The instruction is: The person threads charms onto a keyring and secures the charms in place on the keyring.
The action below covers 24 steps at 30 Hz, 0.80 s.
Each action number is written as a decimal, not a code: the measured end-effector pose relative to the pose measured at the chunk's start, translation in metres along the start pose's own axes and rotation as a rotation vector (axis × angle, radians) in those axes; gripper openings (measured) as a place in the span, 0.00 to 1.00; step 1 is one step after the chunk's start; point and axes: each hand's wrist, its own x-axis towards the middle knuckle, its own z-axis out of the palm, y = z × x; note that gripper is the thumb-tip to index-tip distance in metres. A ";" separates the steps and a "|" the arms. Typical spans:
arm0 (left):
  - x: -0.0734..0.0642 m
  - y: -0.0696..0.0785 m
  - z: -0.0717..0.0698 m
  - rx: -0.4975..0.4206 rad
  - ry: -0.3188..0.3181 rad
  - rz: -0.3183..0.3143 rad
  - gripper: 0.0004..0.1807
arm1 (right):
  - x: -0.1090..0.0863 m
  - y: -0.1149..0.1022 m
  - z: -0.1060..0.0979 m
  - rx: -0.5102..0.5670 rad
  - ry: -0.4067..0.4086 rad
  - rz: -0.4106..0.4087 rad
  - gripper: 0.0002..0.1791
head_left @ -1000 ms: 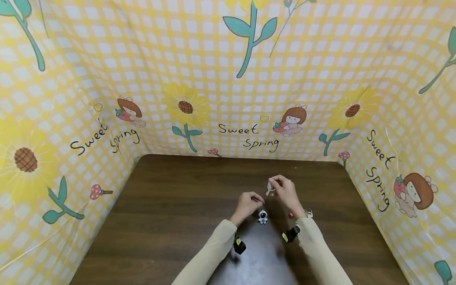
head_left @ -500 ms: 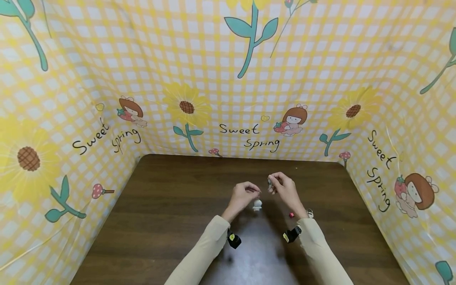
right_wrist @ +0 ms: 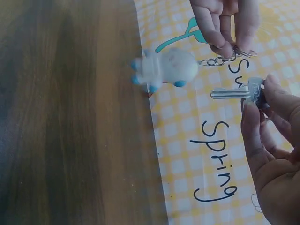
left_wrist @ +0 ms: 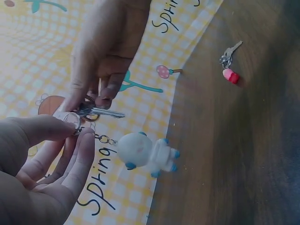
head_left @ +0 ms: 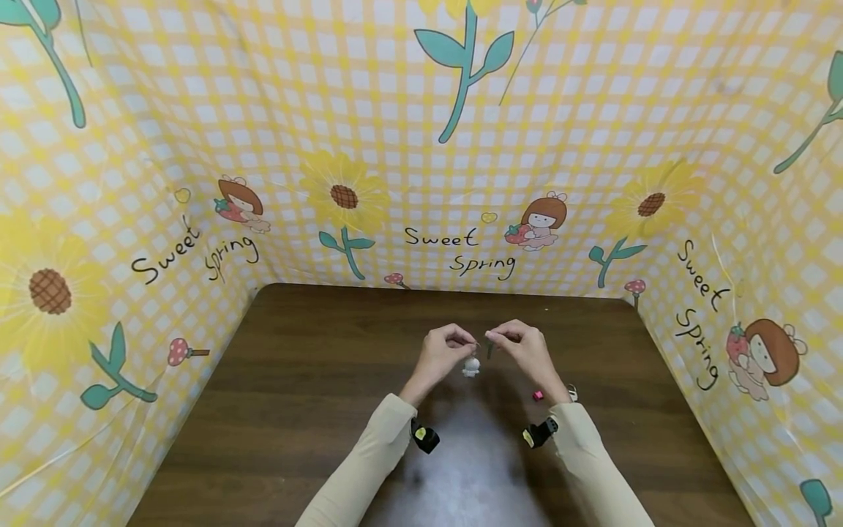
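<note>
While the left hand [head_left: 440,356] dangles a white figurine keychain [left_wrist: 135,149], fingers clamped on its ring end, the right hand [head_left: 525,350] pinches a key [right_wrist: 230,94] between its fingers nearby.

The head view looks forward and down over the bench [head_left: 316,410]; the wrist views, much nearer, share the key [right_wrist: 240,94] and figurine [left_wrist: 137,150] from opposite sides.

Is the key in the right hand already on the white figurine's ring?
No: the right wrist view shows a gap between the key and the ring, which the left hand pinches.
</note>
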 end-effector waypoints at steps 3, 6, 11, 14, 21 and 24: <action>0.000 0.001 -0.002 0.000 0.006 -0.013 0.02 | 0.000 0.003 0.000 -0.003 -0.012 -0.013 0.03; 0.000 0.001 -0.003 0.015 0.018 -0.016 0.02 | 0.001 0.003 0.000 0.013 -0.040 0.007 0.03; 0.000 0.001 -0.005 0.017 0.026 -0.032 0.02 | 0.002 0.003 -0.001 0.060 -0.093 0.076 0.04; -0.001 0.002 -0.005 0.008 0.027 -0.040 0.02 | 0.001 0.004 -0.001 0.085 -0.113 0.086 0.04; -0.002 -0.001 -0.005 -0.007 0.035 -0.044 0.02 | -0.001 0.002 0.002 0.051 -0.107 0.019 0.05; -0.004 -0.001 -0.006 -0.017 0.028 -0.049 0.02 | -0.001 0.001 0.004 0.025 -0.079 0.035 0.05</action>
